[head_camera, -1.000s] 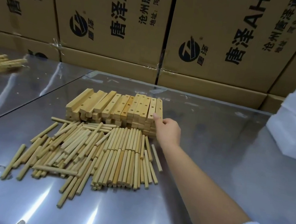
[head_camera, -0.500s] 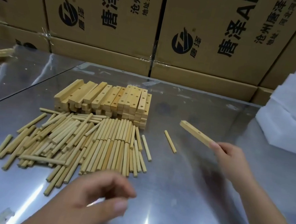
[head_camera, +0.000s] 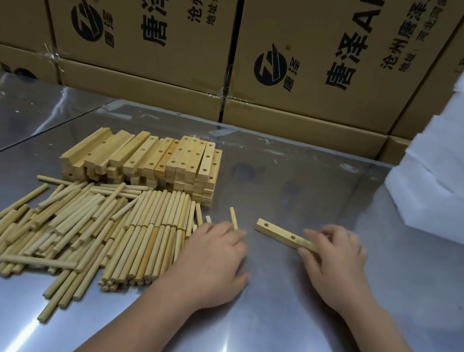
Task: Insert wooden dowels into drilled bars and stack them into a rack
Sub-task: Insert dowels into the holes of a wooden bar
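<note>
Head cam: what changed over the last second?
The right hand pulled one drilled bar off the stack, brought it rightward and nearer, and grips its right end. The left hand came in and reached the loose dowel; grip unclear. Stack and dowel pile stayed put.

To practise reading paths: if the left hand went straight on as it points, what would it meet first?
Probably the lone dowel, at the tips of the left hand; contact unclear. The right hand grips a drilled bar, aside.
</note>
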